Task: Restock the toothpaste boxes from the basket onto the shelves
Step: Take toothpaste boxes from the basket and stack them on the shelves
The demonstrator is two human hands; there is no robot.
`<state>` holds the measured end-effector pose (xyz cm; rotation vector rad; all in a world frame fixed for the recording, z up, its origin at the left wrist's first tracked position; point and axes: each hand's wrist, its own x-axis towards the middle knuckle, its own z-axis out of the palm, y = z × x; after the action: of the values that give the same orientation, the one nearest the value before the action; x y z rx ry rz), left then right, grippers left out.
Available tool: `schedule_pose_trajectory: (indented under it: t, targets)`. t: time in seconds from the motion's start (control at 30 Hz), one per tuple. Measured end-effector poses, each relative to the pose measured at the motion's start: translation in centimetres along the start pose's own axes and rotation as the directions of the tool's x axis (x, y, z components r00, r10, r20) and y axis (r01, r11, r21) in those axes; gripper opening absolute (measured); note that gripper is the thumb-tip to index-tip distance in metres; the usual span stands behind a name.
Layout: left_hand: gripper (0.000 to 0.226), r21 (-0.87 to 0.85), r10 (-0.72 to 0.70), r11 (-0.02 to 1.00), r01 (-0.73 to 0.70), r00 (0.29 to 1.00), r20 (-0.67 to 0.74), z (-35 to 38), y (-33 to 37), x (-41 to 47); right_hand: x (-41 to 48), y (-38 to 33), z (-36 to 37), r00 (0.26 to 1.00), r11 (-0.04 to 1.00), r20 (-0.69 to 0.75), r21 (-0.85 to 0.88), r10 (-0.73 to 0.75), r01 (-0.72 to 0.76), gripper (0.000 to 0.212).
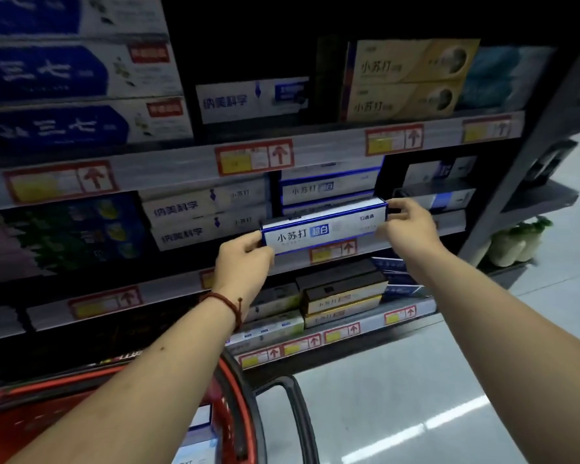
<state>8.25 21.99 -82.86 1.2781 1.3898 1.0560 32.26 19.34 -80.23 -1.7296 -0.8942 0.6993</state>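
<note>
Glossy cardboard toothpaste box (322,229); red plastic basket (230,390); smooth shiny floor (399,413); braided cord bracelet (226,303)

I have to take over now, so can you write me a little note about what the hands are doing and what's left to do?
Left hand: grips the left end of the white-and-blue toothpaste box.
Right hand: grips its right end.
The box is level, in front of the middle shelf, just before the stack of matching boxes.
Done: the shelves already hold many boxes.
Left: slide this box onto that stack, then fetch more from the red basket below, which still shows boxes inside.
</note>
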Motion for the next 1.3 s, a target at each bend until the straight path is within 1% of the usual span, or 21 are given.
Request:
schedule_pose_trajectory:
  t: [0.07,0.13,0.23,0.27,0.3,0.37,0.4,0.5,0.6,0.7,0.77,0.8,0.87,0.93,1.0,1.03,1.1,1.17,1.27,1.3]
  targets:
    - [0.05,-0.005,-0.003,1.0,0.003,1.0,-0.003,1.3,0.1,0.7,1.8,0.5,-0.4,1.0,1.0,-0.001,-0.001,0.017,-0.017,0.044]
    - [0.039,-0.005,0.0,1.0,0.0,1.0,0.006,2.6,0.2,1.5,3.3,1.1,-0.4,1.0,1.0,0.0,-0.001,0.022,-0.022,0.048]
    - [0.023,0.061,0.005,0.998,-0.006,1.0,0.01,3.9,0.3,2.4,4.8,1.7,-0.1,1.0,0.999,-0.004,-0.026,0.028,-0.028,0.038]
    - [0.016,0.078,-0.002,0.997,0.002,1.0,0.0,4.2,0.3,2.7,5.2,2.0,0.0,0.999,0.999,-0.004,-0.03,0.035,-0.035,0.039]
    - [0.012,0.093,-0.009,0.996,0.01,1.0,-0.007,4.3,0.3,2.9,5.6,2.2,0.2,0.999,0.999,0.002,-0.029,0.043,-0.043,0.044]
    - [0.017,0.126,-0.024,0.992,0.025,1.0,-0.006,4.6,0.2,3.2,6.0,2.7,0.5,0.998,0.998,0.011,-0.027,0.064,-0.064,0.055]
    - [0.019,0.147,-0.02,0.989,0.018,1.0,0.014,4.7,0.0,3.5,6.2,2.9,0.7,0.997,0.997,0.01,-0.022,0.072,-0.071,0.057]
    - [0.034,0.179,0.006,0.984,-0.018,0.998,0.066,5.0,-0.3,3.8,6.6,3.3,0.9,0.996,0.996,-0.019,-0.007,0.091,-0.091,0.054]
    - [0.039,0.201,0.007,0.979,-0.024,0.996,0.089,5.0,-0.3,4.1,6.9,3.5,0.9,0.994,0.995,-0.051,-0.034,0.093,-0.095,0.051]
    - [0.043,0.248,0.018,0.968,-0.045,0.994,0.111,4.4,0.1,4.0,6.5,3.3,1.3,0.994,0.99,-0.095,-0.125,0.053,-0.064,0.053]
    - [0.046,0.337,0.071,0.936,-0.102,0.992,0.104,3.4,0.4,3.7,5.5,2.9,1.7,0.99,0.972,-0.139,-0.234,-0.016,-0.017,0.055]
    - [0.046,0.392,0.109,0.909,-0.141,0.989,0.105,2.6,0.6,3.5,4.8,2.6,2.1,0.987,0.957,-0.144,-0.29,-0.066,0.022,0.055]
    - [0.048,0.495,0.17,0.839,-0.224,0.973,0.153,1.0,0.9,2.8,3.2,2.1,3.0,0.979,0.912,-0.106,-0.392,-0.174,0.12,0.053]
    - [0.051,0.595,0.222,0.742,-0.309,0.951,0.217,-1.1,0.9,2.4,1.1,1.4,4.3,0.966,0.853,-0.017,-0.473,-0.257,0.218,0.048]
    - [0.053,0.694,0.247,0.628,-0.352,0.936,0.252,-3.7,0.6,1.8,-1.4,0.6,5.8,0.95,0.801,0.103,-0.515,-0.294,0.304,0.051]
    - [0.054,0.728,0.248,0.584,-0.359,0.933,0.262,-5.0,0.4,1.6,-2.6,0.4,6.6,0.939,0.778,0.165,-0.528,-0.3,0.341,0.056]
    - [0.057,0.764,0.248,0.536,-0.358,0.933,0.263,-8.0,0.1,0.7,-5.4,-0.2,8.1,0.911,0.738,0.281,-0.537,-0.301,0.409,0.067]
    - [0.059,0.809,0.264,0.473,-0.35,0.932,0.248,-11.0,-0.3,-0.5,-8.3,-0.9,9.8,0.87,0.691,0.387,-0.538,-0.305,0.482,0.071]
    - [0.06,0.911,0.28,0.251,-0.327,0.925,0.255,-15.3,-1.1,-2.4,-11.7,-1.9,12.4,0.801,0.598,0.498,-0.545,-0.332,0.587,0.071]
    - [0.06,0.924,0.279,0.209,-0.32,0.925,0.257,-16.7,-1.4,-3.0,-12.9,-2.2,13.3,0.778,0.564,0.528,-0.548,-0.34,0.618,0.071]
